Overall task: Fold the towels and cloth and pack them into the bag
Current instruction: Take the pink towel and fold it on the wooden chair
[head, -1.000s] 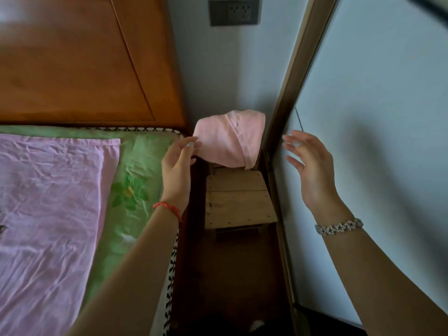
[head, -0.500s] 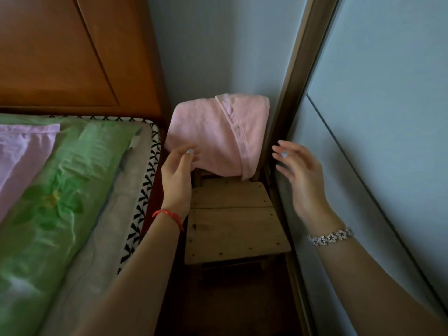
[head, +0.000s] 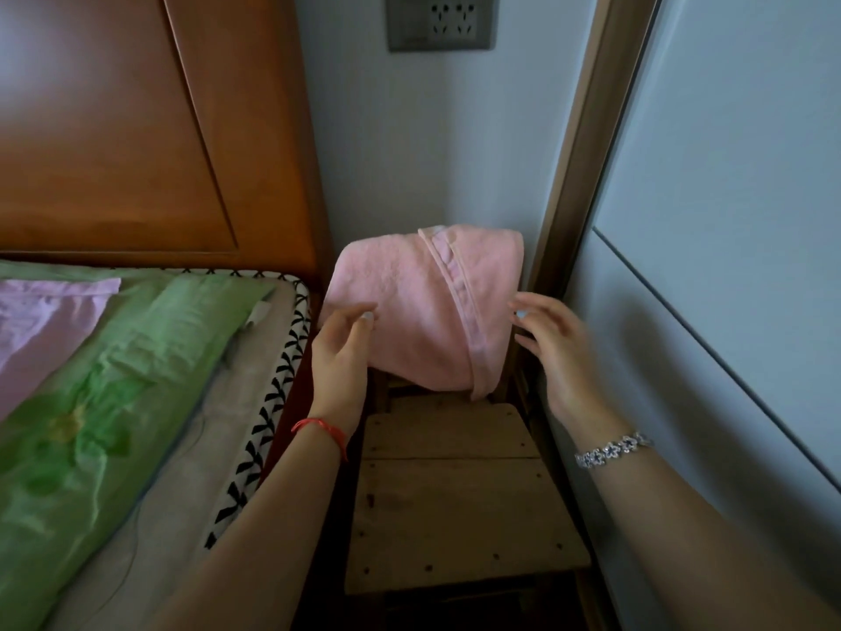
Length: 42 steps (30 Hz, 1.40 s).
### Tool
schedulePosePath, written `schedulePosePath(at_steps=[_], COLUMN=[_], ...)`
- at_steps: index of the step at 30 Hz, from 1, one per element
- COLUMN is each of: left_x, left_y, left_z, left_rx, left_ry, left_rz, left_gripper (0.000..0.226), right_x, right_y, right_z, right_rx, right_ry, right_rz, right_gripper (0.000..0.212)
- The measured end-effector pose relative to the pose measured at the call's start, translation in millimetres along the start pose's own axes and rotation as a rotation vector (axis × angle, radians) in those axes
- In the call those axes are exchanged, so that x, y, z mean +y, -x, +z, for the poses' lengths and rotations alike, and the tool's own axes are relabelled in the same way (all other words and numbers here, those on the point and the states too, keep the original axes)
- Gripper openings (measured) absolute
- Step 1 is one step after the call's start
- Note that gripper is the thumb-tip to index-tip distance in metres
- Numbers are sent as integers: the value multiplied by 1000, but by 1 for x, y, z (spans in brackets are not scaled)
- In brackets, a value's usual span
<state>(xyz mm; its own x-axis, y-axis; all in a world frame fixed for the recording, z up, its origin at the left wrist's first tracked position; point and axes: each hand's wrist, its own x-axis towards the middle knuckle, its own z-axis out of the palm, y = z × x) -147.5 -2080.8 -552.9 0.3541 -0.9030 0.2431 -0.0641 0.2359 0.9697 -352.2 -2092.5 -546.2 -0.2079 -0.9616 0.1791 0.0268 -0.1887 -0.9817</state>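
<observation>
Pink towel (head: 423, 307) hangs over the back of the wooden chair (head: 459, 507), right beside the bed (head: 136, 403). Left hand (head: 339, 357) at its left edge, fingers near straight, touching cloth, no clear grip. Right hand (head: 559, 352) spread open just beside the right hem, holding nothing.

No writing, number or brand can be read anywhere in view. The socket (head: 439, 20) on the wall shows only its slots, with no legible marking on the plate. The towel (head: 423, 302) shows a plain hem band with no lettering on it.
</observation>
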Motion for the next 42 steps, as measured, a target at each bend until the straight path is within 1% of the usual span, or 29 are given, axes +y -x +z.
schedulePosePath(at_steps=[4, 6, 8, 12, 14, 15, 17, 18, 21, 23, 25, 27, 28, 30, 33, 36, 38, 40, 42], left_x=[2, -5, -13, -30, -37, -37, -38, -40, -43, -41, -36, -27, -24, -18, -7, 9, 18, 24, 27], left_y=[-28, -46, -65, -87, -91, -91, -94, -96, -93, -87, -78, -66, -61, -52, -43, -32, -23, -14, -4], left_z=[12, 15, 16, 15, 16, 18, 21, 21, 20, 20, 22, 23, 21, 17, 10, 3, 1, 1, 2], left_rx=[26, 45, 44, -24, -73, -63, -2, 26, 46, 58, 56, 36, 30, 11, -36, -131, -192, -230, -271], left_ry=[-97, -185, -287, -427, -440, -448, -502, -525, -462, -426, -395, -324, -275, -163, -45, 43, 98, 136, 151], left_rz=[26, 18, 3, -78, -63, -91, -155, -154, -105, -89, -73, -74, -92, -128, -154, -155, -170, -189, -178], left_gripper=[26, 32, 45, 72, 76, 77, 74, 71, 50, 36, 25, 9, 9, 21, 30, 37, 33, 18, 12], right_x=[7, 10, 13, 20, 23, 25, 29, 31, 37, 38, 37, 37, 38, 39, 38, 30, 23, 15, 6], right_y=[-21, -33, -42, -51, -55, -57, -61, -62, -63, -62, -61, -61, -61, -59, -49, -39, -32, -23, -11], right_z=[4, 5, 5, 6, 4, 3, 2, 1, 1, 2, 6, 11, 12, 14, 14, 13, 14, 15, 14], right_rx=[25, 36, 30, -26, -50, -63, -85, -93, -101, -117, -146, -153, -149, -148, -163, -180, -184, -202, -239], right_ry=[57, 107, 147, 195, 196, 186, 173, 175, 189, 207, 219, 218, 215, 212, 179, 120, 95, 68, 61], right_rz=[9, 22, 35, 82, 128, 149, 182, 199, 229, 227, 218, 222, 230, 236, 229, 224, 217, 212, 203], right_gripper=[21, 28, 38, 52, 59, 63, 68, 70, 72, 65, 54, 51, 52, 49, 38, 25, 19, 22, 27])
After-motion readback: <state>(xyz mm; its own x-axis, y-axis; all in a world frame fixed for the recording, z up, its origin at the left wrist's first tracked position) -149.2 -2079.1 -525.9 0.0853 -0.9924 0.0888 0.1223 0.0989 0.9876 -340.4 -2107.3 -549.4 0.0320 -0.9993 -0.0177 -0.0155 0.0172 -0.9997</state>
